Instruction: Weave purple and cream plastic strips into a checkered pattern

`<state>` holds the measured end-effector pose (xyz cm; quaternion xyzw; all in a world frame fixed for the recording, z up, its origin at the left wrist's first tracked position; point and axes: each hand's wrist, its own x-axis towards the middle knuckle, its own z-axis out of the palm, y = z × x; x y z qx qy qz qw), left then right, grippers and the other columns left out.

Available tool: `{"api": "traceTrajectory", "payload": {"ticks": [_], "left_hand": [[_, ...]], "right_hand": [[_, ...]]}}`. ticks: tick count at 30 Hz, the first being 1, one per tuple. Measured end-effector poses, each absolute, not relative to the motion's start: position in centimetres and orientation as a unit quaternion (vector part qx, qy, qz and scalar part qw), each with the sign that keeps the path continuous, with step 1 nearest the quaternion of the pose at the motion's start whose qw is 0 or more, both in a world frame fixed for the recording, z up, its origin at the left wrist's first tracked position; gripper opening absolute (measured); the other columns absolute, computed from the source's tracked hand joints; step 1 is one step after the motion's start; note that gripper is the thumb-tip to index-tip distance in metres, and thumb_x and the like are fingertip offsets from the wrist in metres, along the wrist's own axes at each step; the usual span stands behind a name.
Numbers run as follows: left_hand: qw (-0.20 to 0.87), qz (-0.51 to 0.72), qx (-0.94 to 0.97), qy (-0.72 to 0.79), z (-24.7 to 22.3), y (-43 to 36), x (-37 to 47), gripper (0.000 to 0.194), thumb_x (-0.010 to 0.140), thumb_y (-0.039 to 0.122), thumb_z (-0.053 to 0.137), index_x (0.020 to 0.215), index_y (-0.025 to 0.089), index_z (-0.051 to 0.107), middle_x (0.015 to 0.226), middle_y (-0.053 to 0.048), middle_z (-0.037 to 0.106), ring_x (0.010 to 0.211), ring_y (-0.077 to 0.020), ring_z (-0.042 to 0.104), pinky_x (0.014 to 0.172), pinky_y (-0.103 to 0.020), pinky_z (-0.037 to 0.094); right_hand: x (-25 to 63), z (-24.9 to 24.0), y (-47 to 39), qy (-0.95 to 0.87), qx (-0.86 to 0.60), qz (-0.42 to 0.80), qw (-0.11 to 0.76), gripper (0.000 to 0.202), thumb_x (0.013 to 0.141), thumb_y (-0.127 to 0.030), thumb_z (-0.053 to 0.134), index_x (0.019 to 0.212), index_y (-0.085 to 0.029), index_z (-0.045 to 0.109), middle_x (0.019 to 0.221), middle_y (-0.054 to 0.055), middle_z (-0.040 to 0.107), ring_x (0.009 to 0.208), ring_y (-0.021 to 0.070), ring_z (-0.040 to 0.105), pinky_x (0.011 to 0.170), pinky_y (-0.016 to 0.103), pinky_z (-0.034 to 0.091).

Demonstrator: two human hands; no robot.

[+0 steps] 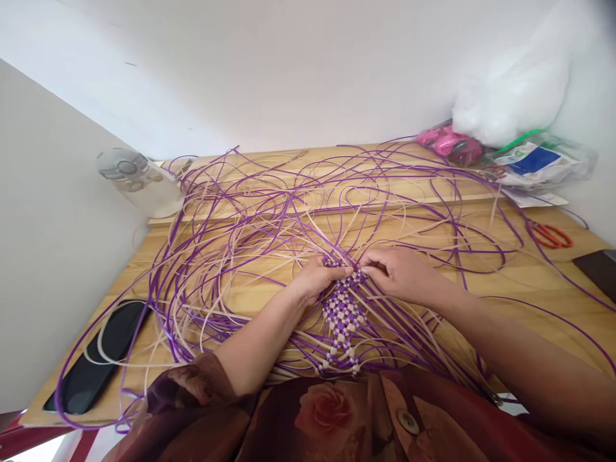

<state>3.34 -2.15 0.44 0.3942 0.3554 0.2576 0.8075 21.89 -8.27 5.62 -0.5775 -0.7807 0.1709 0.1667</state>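
A knotted piece of purple and cream cord (342, 311) lies near the table's front edge, in front of the body. My left hand (317, 279) is closed on the upper left part of it, the thumb pressed across the knots. At the piece's upper right, my right hand (392, 273) is closed, thumb and forefinger pinched at a cord by the knots; the exact strand is too small to tell. Many loose purple and cream cords (289, 199) fan out from the piece across the wooden table.
A black phone (99, 359) lies at the left under some cords. Orange-handled scissors (551, 235) and a dark flat object (597, 273) are at the right. Plastic bags (529, 157) sit at the back right, a grey-topped container (139, 179) at the back left, against the wall.
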Motion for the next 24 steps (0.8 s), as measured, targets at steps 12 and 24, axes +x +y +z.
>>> {"api": "traceTrajectory", "payload": {"ticks": [12,24], "left_hand": [[0.786,0.260,0.422,0.370,0.3,-2.4,3.9,0.037,0.051,0.029,0.088,0.079,0.010,0.073,0.076,-0.007,0.072,0.067,-0.0158,0.064,0.074,-0.031,0.050],[0.642,0.283,0.599,0.386,-0.3,-3.0,4.9,0.024,0.061,0.026,0.079,0.080,0.013,0.074,0.081,-0.005,0.072,0.072,-0.0171,0.065,0.069,-0.028,0.050]], "right_hand": [[22.2,3.1,-7.3,-0.644,-0.659,0.337,0.195,0.022,0.080,-0.036,0.055,0.071,-0.017,0.062,0.059,-0.002,0.053,0.053,0.0112,0.042,0.050,0.025,0.029],[21.9,3.8,-7.8,-0.695,-0.667,0.220,0.152,0.025,0.083,-0.033,0.053,0.063,-0.018,0.057,0.055,-0.002,0.052,0.052,0.0116,0.040,0.052,0.027,0.024]]}}
